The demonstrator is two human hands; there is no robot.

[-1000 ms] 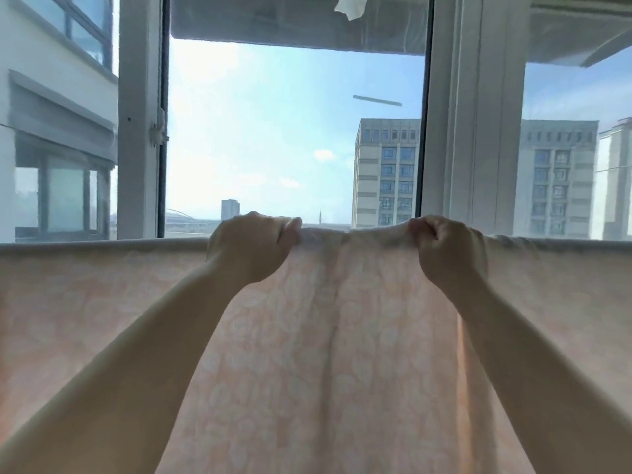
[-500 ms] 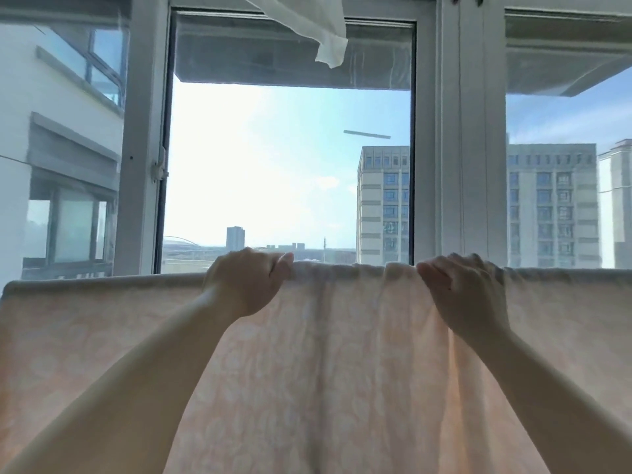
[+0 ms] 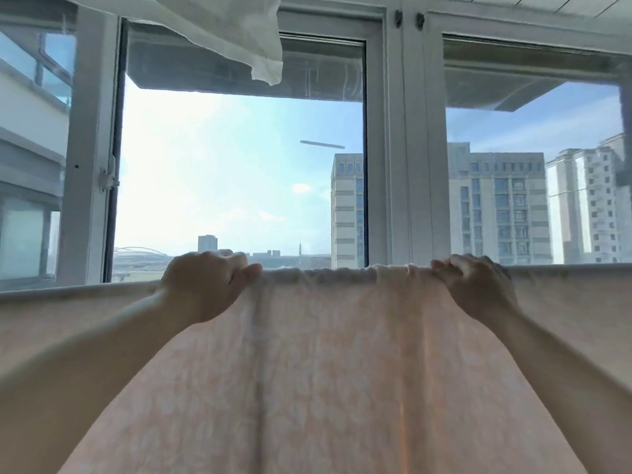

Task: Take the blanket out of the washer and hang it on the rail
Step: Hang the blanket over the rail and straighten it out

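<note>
Both hands grip the top fold of the blanket (image 3: 328,364). Left hand (image 3: 201,285): fingers curled over the fold, thumb pressed to the near side, cloth pinched between them. Right hand (image 3: 478,289): fingers curled and hooked over the fold, knuckles up, cloth gathered beneath them.

Blanket: pale peach, thin, with a faint lighter leaf or flower print. Daylight shows through it. It hangs in a broad sheet across the whole width of the view, top edge running level from side to side. Between the hands the fold is bunched into small puckers; long vertical creases drop from that stretch, one dark crease just right of the left hand, a brighter one below the right hand. Outside the hands the top edge lies smooth and rounded, as if draped over something; the rail itself is hidden under the cloth, cannot confirm it.

No containers in view; washer not in sight.

Position against the grip: the hands sit on the top edge, well apart, left of centre and right of centre. The sheet falls straight down from them, behind both forearms, to the bottom of the frame.

Behind: window (image 3: 393,165) with white frames, sky and tower blocks beyond. White cloth (image 3: 246,32) hangs overhead at upper left, clear of the blanket.
</note>
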